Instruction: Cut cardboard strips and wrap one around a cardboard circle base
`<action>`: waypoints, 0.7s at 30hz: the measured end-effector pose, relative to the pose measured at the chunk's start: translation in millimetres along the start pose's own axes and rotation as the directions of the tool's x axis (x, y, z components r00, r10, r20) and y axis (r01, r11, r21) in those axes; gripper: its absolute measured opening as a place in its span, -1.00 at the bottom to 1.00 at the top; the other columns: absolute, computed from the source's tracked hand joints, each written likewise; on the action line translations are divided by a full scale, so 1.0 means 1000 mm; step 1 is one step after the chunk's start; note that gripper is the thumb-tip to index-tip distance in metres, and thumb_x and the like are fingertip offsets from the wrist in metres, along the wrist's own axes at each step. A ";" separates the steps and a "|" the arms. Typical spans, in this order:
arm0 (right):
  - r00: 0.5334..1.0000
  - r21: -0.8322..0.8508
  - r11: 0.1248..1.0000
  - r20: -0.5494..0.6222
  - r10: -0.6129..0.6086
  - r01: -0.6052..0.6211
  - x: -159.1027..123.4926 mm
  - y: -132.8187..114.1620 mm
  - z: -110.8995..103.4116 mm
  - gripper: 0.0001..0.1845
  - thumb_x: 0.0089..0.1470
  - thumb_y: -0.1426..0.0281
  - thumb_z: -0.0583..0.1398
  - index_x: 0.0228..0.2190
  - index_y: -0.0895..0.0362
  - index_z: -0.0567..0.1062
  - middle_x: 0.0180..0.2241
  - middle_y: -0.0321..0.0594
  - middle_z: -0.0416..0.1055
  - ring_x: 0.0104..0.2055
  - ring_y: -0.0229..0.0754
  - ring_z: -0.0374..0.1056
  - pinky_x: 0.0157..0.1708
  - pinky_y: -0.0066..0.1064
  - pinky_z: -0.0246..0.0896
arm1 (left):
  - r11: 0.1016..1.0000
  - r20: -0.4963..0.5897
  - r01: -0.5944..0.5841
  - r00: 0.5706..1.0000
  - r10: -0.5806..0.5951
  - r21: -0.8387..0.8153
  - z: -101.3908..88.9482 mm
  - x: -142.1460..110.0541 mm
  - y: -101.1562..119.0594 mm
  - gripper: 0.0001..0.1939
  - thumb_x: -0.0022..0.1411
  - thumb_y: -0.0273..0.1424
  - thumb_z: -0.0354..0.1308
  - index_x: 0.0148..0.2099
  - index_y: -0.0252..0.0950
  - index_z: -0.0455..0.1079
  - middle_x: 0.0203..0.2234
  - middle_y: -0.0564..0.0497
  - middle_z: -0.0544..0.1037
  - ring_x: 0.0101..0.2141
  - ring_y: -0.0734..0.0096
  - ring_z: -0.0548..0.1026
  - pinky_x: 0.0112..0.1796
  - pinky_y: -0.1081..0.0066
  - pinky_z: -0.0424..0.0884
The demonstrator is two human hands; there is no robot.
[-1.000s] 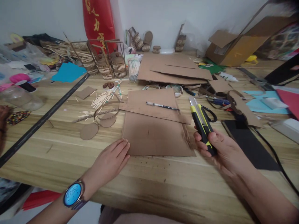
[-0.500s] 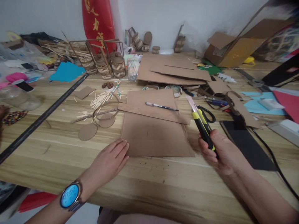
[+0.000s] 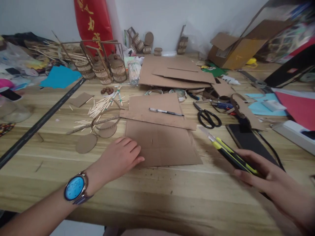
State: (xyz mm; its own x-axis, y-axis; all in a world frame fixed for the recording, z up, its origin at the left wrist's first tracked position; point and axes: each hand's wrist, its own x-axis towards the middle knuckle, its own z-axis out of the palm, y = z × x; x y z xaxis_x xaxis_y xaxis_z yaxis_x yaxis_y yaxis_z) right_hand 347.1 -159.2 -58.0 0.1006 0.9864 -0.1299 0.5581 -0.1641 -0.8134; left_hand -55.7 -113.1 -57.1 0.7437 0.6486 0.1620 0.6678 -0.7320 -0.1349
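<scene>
On the table in front of me lies a brown cardboard sheet. My left hand, with a watch on the wrist, is at the sheet's lower left corner, its fingers curled in over that edge and its thumb pointing right. My right hand is closed around a yellow and black utility knife. The knife's blade is out and points up and left, just right of the sheet and above the table. A cardboard strip crosses the sheet's upper part, and a pen lies just above the strip.
Black scissors lie right of the cardboard. Cardboard discs, a curled strip and matchstick-like sticks are on the left. Small lidded baskets and larger cardboard stand behind. A black ruler-like strip runs along the left.
My right hand has moved right and down with the knife, uncovering the scissors. My left hand's fingers have curled more at the sheet's corner. The view has shifted slightly.
</scene>
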 end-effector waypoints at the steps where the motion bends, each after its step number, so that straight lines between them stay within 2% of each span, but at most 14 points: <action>1: 0.997 -0.129 0.989 -0.011 -0.079 0.077 -0.003 0.005 -0.004 -0.55 -0.15 0.05 0.35 -0.20 -0.04 0.58 -0.23 -0.18 0.54 -0.22 0.01 0.47 -0.28 -0.27 0.44 | 1.000 -0.015 -0.018 1.000 0.018 -0.009 0.000 0.007 -0.001 -0.63 0.46 -0.22 -0.07 -0.20 -0.34 0.47 -0.30 -0.12 0.55 -0.26 0.19 0.49 -0.24 0.21 0.42; 4: 0.968 -0.376 0.893 0.060 -0.243 0.247 -0.011 0.019 -0.014 -0.55 -0.01 0.03 0.25 -0.11 -0.05 0.58 -0.17 -0.12 0.53 -0.11 0.08 0.45 -0.12 -0.17 0.43 | 0.995 -0.082 -0.096 0.992 0.093 -0.033 0.005 0.027 -0.001 -0.68 0.44 -0.26 -0.02 -0.15 -0.35 0.47 -0.16 -0.17 0.56 -0.13 0.15 0.49 -0.11 0.18 0.43; 7: 0.955 -0.511 0.811 0.083 -0.284 0.285 -0.018 0.035 -0.022 -0.50 0.13 0.03 0.13 0.02 -0.04 0.52 -0.12 -0.05 0.48 -0.12 0.06 0.45 -0.12 -0.17 0.43 | 0.987 -0.139 -0.151 0.980 0.143 -0.054 0.013 0.044 0.002 -0.72 0.42 -0.28 0.03 -0.09 -0.36 0.48 -0.01 -0.19 0.53 0.01 0.11 0.45 0.03 0.13 0.39; 9: 0.948 -0.578 0.761 0.075 -0.310 0.294 -0.020 0.044 -0.027 -0.49 0.16 0.02 0.10 0.03 -0.03 0.52 -0.14 -0.02 0.47 -0.16 0.07 0.46 -0.12 -0.14 0.42 | 0.983 -0.145 -0.164 0.978 0.151 -0.078 0.019 0.055 0.003 -0.70 0.43 -0.26 0.03 -0.03 -0.34 0.47 0.06 -0.19 0.50 0.08 0.09 0.42 0.09 0.10 0.36; 15: 0.921 -0.633 0.683 0.138 -0.364 0.364 -0.025 0.052 -0.026 -0.53 0.19 0.10 0.08 0.07 -0.06 0.49 -0.08 -0.03 0.48 -0.11 0.10 0.46 -0.13 -0.06 0.40 | 0.958 -0.100 -0.236 0.970 0.222 -0.162 0.034 0.076 0.003 -0.52 0.46 -0.15 -0.09 0.20 -0.35 0.36 0.26 -0.27 0.30 0.28 0.02 0.22 0.24 0.04 0.20; 21: 0.894 -0.636 0.642 0.194 -0.403 0.428 -0.027 0.046 -0.017 -0.54 0.16 0.10 0.13 0.06 -0.13 0.49 0.01 -0.11 0.50 -0.01 0.13 0.45 -0.11 -0.01 0.38 | 0.923 -0.034 -0.281 0.959 0.282 -0.263 0.040 0.080 0.002 -0.34 0.43 0.01 -0.16 0.36 -0.33 0.15 0.37 -0.22 0.08 0.38 0.02 -0.03 0.32 0.00 -0.04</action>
State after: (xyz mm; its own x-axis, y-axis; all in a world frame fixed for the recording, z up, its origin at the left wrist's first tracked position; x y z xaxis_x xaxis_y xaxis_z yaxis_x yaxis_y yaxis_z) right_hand 384.1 -193.6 -82.5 -0.2949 0.9501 0.1013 0.9254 0.3104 -0.2173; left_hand 5.8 -54.2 -83.7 0.9001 0.4087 0.1508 0.3997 -0.9125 0.0871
